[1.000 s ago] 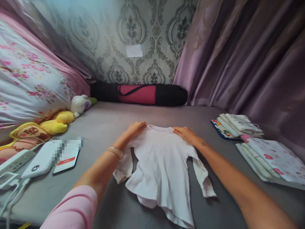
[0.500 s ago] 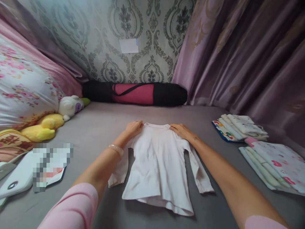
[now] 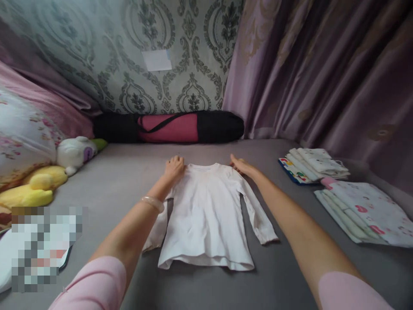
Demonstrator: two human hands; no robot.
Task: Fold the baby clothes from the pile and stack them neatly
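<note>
A small white long-sleeved shirt [image 3: 206, 211] lies spread on the grey bed sheet, its neckline pointing away from me and its sleeves angled down at both sides. My left hand [image 3: 175, 166] is closed at the shirt's left shoulder, fingers curled on the fabric; the fingertips are partly hidden. At the opposite shoulder, my right hand [image 3: 241, 166] is open, its thumb raised and its fingers beside the cloth's edge.
Folded cloths [image 3: 318, 163] and a heart-patterned folded cloth [image 3: 371, 209] lie at right. A black-and-pink long bag [image 3: 167, 127] rests along the wall. Plush toys [image 3: 75, 153] and blurred flat items [image 3: 48, 245] are at left.
My right hand has let go of the shirt's shoulder and its fingers have opened. The shirt's hem now lies straighter and flatter. The view has shifted slightly to the right.
</note>
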